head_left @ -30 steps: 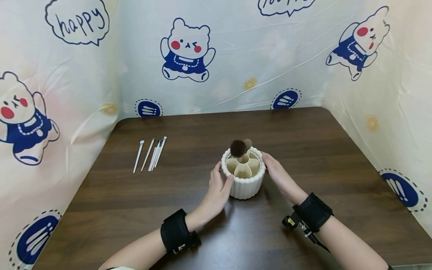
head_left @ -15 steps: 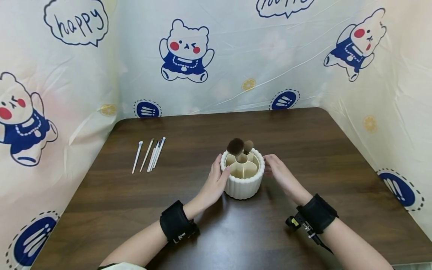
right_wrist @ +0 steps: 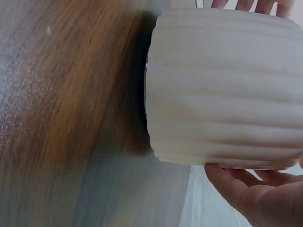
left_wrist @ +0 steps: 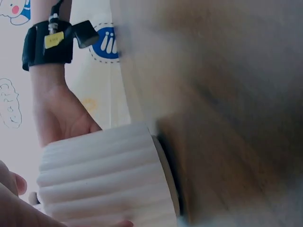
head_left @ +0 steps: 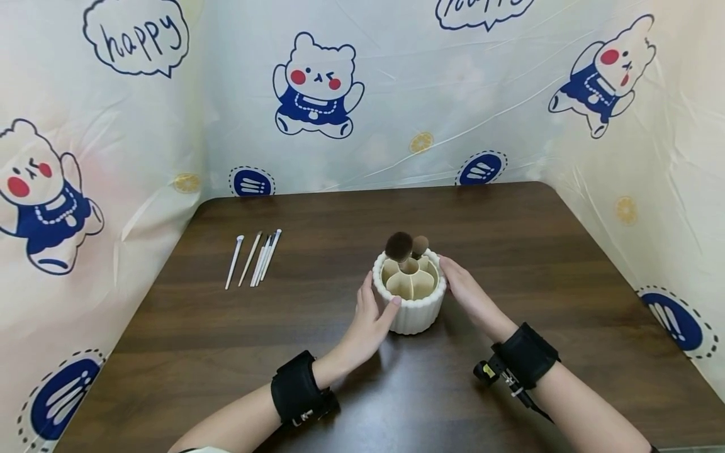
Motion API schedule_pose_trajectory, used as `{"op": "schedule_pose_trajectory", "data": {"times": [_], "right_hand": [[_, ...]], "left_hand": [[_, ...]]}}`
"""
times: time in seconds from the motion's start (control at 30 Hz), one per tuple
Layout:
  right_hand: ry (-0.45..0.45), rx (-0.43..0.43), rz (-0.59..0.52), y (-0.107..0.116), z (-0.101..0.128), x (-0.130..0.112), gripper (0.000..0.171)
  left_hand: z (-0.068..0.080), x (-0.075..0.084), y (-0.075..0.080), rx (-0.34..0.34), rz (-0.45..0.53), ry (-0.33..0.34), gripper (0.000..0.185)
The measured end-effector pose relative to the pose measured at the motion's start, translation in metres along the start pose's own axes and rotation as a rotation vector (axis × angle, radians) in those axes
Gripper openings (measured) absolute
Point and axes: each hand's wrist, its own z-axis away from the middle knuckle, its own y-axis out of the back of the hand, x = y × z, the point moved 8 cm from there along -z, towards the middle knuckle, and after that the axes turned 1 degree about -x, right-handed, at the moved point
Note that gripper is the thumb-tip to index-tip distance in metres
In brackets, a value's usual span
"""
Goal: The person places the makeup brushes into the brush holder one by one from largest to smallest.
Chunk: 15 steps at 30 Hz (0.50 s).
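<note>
A white ribbed makeup brush holder (head_left: 416, 318) stands upright on the table, its cream insert split into petal-like compartments. Two makeup brushes poke out at its back: one with a big dark head (head_left: 399, 246), the other with a smaller brown head (head_left: 420, 245). My left hand (head_left: 365, 327) holds the holder's left side, thumb at the front rim and fingers along the wall. On the opposite side my right hand (head_left: 472, 299) grips the wall near the rim, fingertips partly hidden behind it. In the right wrist view, right-hand fingers (right_wrist: 227, 184) lie against the ribbed side.
Several thin white-handled brushes (head_left: 263, 259) lie at the back left of the brown wooden table (head_left: 317, 220). A patterned curtain (head_left: 385, 94) surrounds the table's back and sides. Black straps with small cameras sit on both wrists.
The holder has turned in place, so the smaller brush now shows to the right of the dark one. My right hand moved slightly off the wall, then came back against it.
</note>
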Motion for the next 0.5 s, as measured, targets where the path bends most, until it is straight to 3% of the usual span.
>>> {"op": "schedule_pose_trajectory", "data": {"times": [0.17, 0.3, 0.4, 0.5], "right_hand": [[0.001, 0.009, 0.004, 0.002, 0.004, -0.001, 0.055], [-0.009, -0.007, -0.012, 0.003, 0.007, 0.000, 0.054], [-0.028, 0.011, -0.008, 0.006, 0.007, 0.002, 0.052], [-0.043, 0.029, -0.012, 0.007, 0.005, 0.005, 0.052]], "left_hand": [[-0.009, 0.000, 0.006, 0.001, -0.001, -0.035, 0.073], [-0.021, -0.004, 0.012, -0.039, 0.026, -0.066, 0.068], [-0.026, -0.006, 0.014, -0.070, 0.070, -0.075, 0.066], [-0.027, -0.007, 0.014, -0.058, 0.087, -0.058, 0.069]]}}
